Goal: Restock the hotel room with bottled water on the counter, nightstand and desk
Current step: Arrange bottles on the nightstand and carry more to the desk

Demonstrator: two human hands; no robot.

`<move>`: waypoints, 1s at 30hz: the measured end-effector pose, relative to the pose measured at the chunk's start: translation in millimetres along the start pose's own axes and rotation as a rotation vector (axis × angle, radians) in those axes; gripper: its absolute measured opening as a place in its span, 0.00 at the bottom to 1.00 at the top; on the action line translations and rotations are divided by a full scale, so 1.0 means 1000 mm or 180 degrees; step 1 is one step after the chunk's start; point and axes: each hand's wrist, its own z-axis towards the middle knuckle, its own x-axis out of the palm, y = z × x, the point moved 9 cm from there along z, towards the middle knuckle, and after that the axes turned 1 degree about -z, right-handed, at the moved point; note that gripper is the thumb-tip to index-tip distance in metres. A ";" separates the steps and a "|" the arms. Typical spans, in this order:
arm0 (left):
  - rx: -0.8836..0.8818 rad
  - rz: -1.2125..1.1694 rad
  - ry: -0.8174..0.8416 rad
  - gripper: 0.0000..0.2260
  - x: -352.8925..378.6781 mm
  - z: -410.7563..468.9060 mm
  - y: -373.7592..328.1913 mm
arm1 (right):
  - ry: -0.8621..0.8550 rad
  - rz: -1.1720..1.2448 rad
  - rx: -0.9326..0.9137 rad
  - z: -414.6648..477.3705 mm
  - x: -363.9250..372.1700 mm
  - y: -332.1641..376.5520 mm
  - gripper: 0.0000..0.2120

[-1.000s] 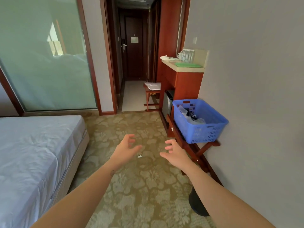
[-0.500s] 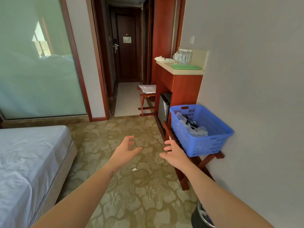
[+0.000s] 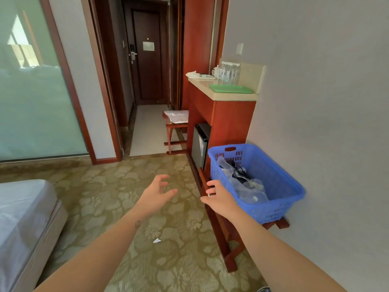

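1. Left hand [image 3: 156,197], 7 o'clock of centre: empty, fingers spread and loosely curled, raised over the carpet [image 3: 117,207]. The pose reads as readiness to take something, not as a grip.
2. Right hand [image 3: 221,199], 5 o'clock: also empty and relaxed, its fingers lying against the basket's near corner and the rack [image 3: 216,226]. Whether they touch either cannot be told. Its lead suggests that the basket is the goal.
3. Basket [image 3: 271,209], 4 o'clock: blue plastic, set on the rack against the wall, probably as the supply carrier kept at reaching height. It holds crumpled clear plastic and dark cords; whether any bottles lie among them cannot be told.
4. Bottles [image 3: 229,72], 1 o'clock: a tight upright cluster at the back of the counter [image 3: 202,83], near the wall. This is the only bottled water plainly visible.
5. Tray [image 3: 231,88]: green and bare, at 6 o'clock of the bottles, likely the intended display spot.
6. Bed [image 3: 21,218], 8 o'clock; door [image 3: 148,60], 11 o'clock. Nightstand and desk lie out of view.
7. Judgement: the counter looks supplied, and the step in hand appears to be fetching stock from the basket for the remaining places.
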 end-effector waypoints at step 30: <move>0.0417 0.0331 0.1768 0.25 0.048 0.351 0.015 | -0.1292 0.0406 0.1046 0.257 -0.010 -0.033 0.18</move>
